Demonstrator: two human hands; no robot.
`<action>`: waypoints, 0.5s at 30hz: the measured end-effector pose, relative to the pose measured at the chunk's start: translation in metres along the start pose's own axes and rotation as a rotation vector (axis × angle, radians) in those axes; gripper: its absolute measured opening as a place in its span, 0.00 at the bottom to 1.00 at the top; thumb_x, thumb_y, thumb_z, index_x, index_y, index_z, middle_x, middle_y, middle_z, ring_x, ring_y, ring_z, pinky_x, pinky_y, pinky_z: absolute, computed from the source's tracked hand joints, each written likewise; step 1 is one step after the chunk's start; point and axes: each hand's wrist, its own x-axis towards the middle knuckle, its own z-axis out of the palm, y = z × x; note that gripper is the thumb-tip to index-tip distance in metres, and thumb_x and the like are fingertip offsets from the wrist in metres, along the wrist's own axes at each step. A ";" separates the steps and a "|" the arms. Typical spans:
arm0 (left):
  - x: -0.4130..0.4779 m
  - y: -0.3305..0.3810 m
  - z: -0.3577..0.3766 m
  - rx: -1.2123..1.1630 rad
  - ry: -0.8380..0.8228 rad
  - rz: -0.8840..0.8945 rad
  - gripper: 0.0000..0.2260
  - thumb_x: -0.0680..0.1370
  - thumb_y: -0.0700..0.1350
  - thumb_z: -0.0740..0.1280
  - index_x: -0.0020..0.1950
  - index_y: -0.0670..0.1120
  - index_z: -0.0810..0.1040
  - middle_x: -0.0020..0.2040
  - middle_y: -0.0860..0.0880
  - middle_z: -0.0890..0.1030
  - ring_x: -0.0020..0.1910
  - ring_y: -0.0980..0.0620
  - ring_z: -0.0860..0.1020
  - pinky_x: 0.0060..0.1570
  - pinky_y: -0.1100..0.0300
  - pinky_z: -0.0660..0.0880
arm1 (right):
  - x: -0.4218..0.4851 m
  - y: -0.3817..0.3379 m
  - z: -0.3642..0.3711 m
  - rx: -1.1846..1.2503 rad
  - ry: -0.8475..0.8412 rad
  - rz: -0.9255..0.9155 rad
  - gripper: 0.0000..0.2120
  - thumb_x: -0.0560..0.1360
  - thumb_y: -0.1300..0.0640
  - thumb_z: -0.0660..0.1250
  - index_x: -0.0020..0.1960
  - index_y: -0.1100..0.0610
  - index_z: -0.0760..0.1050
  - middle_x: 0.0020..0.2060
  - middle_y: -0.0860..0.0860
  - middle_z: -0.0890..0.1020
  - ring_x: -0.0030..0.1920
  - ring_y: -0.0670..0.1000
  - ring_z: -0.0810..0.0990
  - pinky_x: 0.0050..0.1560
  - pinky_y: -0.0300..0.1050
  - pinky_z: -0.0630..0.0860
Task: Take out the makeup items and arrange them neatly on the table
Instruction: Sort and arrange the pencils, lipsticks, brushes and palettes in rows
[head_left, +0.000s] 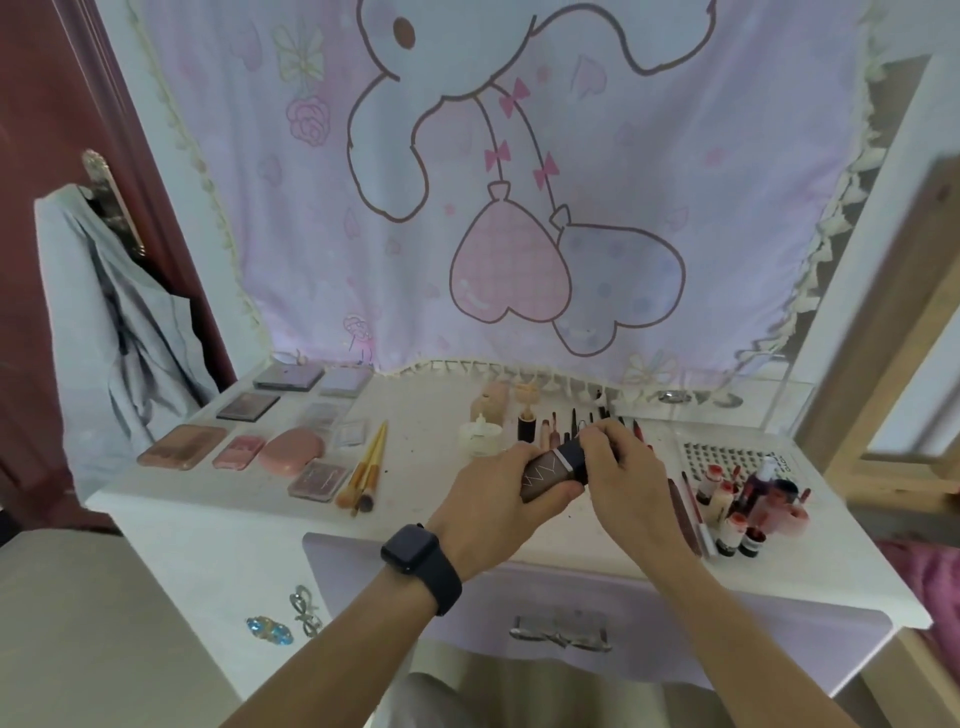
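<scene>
Both my hands hold a brown foundation bottle (545, 475) with a black cap above the middle of the white dressing table (426, 447). My left hand (493, 493) grips the brown body. My right hand (623, 467) curls its fingers round the black cap end. Flat palettes and compacts (249, 405) lie in rows at the left, with a pink oval compact (291, 449) and several makeup brushes (366, 473) beside them. A row of pencils and lipsticks (571, 421) lies behind my hands. Small red-capped bottles (737, 509) stand at the right.
A white studded organiser (727, 454) sits at the back right. A lilac drawer with a bow handle (561, 631) is below the table edge. A pink cartoon cloth (519, 182) hangs behind. Grey clothing hangs on a door handle at the left.
</scene>
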 end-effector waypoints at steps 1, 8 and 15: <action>0.000 0.000 0.000 0.020 0.001 0.003 0.12 0.77 0.61 0.68 0.53 0.56 0.72 0.38 0.59 0.77 0.35 0.63 0.75 0.33 0.71 0.68 | 0.001 0.000 0.001 0.003 0.006 -0.011 0.15 0.80 0.52 0.59 0.35 0.46 0.72 0.26 0.42 0.74 0.26 0.41 0.69 0.26 0.32 0.66; -0.002 -0.015 -0.016 0.011 0.009 -0.002 0.11 0.76 0.63 0.68 0.50 0.59 0.73 0.36 0.57 0.77 0.33 0.61 0.74 0.32 0.70 0.67 | 0.016 0.003 -0.009 -0.001 0.130 0.049 0.13 0.81 0.52 0.58 0.40 0.54 0.73 0.30 0.46 0.73 0.26 0.41 0.67 0.26 0.31 0.65; -0.005 -0.030 -0.027 -0.308 0.164 -0.101 0.15 0.73 0.64 0.68 0.52 0.55 0.78 0.38 0.53 0.81 0.35 0.56 0.79 0.36 0.63 0.74 | 0.027 -0.018 -0.018 0.364 -0.080 0.116 0.12 0.83 0.44 0.62 0.49 0.52 0.77 0.26 0.47 0.73 0.26 0.49 0.69 0.28 0.41 0.67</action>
